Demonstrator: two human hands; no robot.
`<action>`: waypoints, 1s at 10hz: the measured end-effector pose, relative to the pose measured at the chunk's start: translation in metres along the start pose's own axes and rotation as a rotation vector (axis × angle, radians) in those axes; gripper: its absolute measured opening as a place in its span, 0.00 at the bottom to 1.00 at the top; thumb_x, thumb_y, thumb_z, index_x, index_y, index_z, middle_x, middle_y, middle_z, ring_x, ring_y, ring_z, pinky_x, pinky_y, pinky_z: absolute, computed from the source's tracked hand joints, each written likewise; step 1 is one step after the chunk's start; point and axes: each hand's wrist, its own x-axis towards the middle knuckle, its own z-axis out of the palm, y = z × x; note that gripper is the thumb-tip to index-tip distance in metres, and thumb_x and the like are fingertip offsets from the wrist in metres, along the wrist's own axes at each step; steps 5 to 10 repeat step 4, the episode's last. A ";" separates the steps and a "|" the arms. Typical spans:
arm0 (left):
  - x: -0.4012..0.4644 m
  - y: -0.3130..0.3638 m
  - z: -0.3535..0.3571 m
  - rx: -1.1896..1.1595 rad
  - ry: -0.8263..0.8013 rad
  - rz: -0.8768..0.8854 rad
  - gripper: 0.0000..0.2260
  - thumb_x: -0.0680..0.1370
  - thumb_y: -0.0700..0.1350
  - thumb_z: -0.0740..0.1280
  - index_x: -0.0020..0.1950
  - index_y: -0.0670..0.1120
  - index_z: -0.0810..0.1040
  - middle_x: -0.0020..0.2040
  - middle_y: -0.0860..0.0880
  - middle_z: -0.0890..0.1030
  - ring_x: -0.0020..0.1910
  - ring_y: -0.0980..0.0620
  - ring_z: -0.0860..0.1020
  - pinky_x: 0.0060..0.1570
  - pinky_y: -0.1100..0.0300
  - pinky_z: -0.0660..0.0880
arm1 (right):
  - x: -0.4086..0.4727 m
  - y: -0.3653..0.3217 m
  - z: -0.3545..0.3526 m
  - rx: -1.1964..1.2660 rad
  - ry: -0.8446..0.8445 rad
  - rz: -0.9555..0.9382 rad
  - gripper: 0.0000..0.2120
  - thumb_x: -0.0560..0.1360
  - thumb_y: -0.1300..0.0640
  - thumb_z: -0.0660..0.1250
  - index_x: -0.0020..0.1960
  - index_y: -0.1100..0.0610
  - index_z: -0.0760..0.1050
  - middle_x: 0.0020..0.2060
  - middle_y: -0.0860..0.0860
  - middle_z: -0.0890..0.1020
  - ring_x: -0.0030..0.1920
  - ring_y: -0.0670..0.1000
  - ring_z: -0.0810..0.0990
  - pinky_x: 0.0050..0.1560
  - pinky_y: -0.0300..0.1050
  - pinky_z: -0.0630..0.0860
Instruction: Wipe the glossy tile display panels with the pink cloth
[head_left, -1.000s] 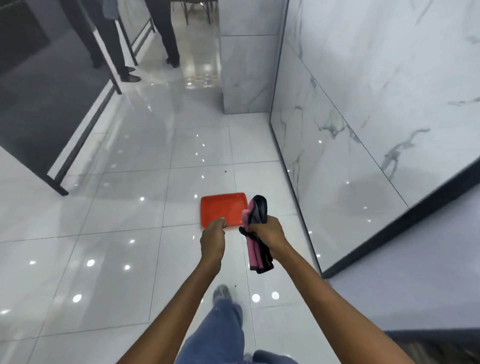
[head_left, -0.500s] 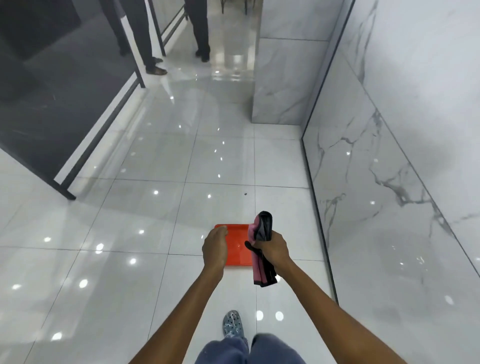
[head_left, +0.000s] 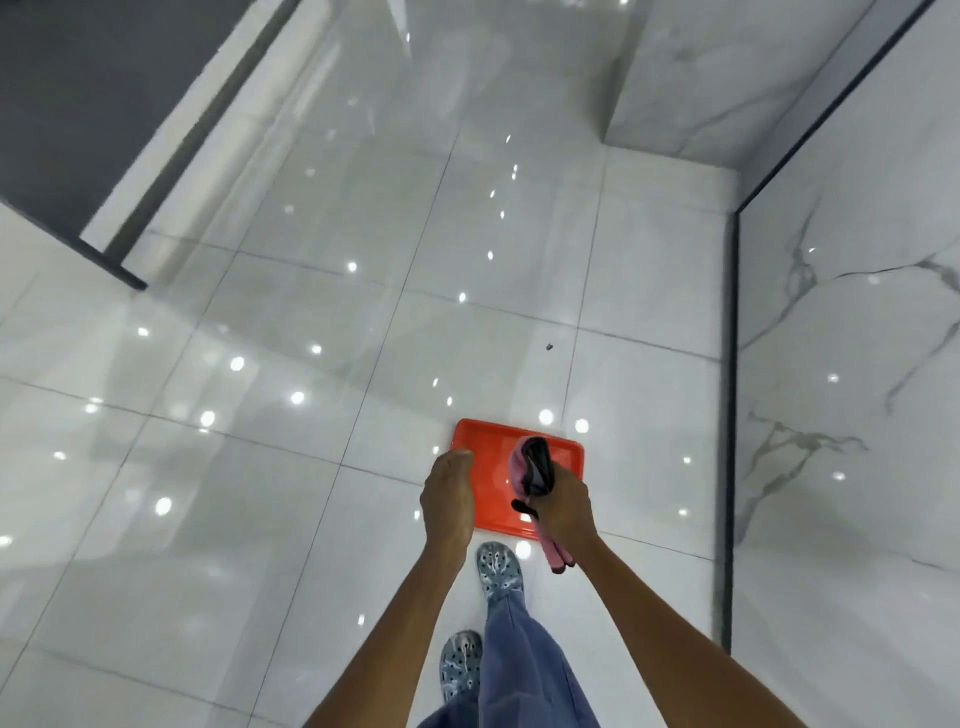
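My right hand (head_left: 563, 506) grips a folded pink and black cloth (head_left: 521, 464) upright. The cloth's top sticks out above my fist and its lower end hangs below my wrist. My left hand (head_left: 449, 499) is held out beside it, a hand's width to the left, with its fingers curled into a fist round nothing. Both hands hover over an orange tray (head_left: 493, 441) that lies flat on the floor. A glossy white marble tile panel (head_left: 841, 415) stands along the right, well apart from the cloth.
The glossy white tiled floor (head_left: 311, 467) stretches ahead and to the left. A black frame strip (head_left: 727, 415) edges the marble panel. A dark grey panel (head_left: 78, 104) leans at the far left. My feet in patterned shoes (head_left: 498, 569) stand just behind the tray.
The view has tilted down and I have stepped forward, so the tray now lies under my hands. The standing people have left the view. Both hands keep the same hold.
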 end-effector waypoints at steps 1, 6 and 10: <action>0.041 -0.013 0.021 -0.011 0.000 -0.029 0.09 0.80 0.44 0.62 0.45 0.57 0.76 0.53 0.47 0.81 0.55 0.46 0.78 0.63 0.49 0.72 | 0.056 0.033 0.017 -0.042 0.008 0.026 0.10 0.72 0.74 0.63 0.48 0.62 0.75 0.41 0.56 0.79 0.34 0.43 0.81 0.36 0.40 0.81; 0.162 -0.084 0.068 0.087 0.055 -0.153 0.06 0.81 0.41 0.61 0.51 0.45 0.78 0.51 0.45 0.80 0.50 0.47 0.76 0.53 0.57 0.71 | 0.176 0.093 0.063 -0.417 -0.125 0.106 0.19 0.79 0.57 0.63 0.68 0.62 0.69 0.62 0.58 0.75 0.61 0.58 0.75 0.62 0.51 0.72; 0.162 -0.084 0.068 0.087 0.055 -0.153 0.06 0.81 0.41 0.61 0.51 0.45 0.78 0.51 0.45 0.80 0.50 0.47 0.76 0.53 0.57 0.71 | 0.176 0.093 0.063 -0.417 -0.125 0.106 0.19 0.79 0.57 0.63 0.68 0.62 0.69 0.62 0.58 0.75 0.61 0.58 0.75 0.62 0.51 0.72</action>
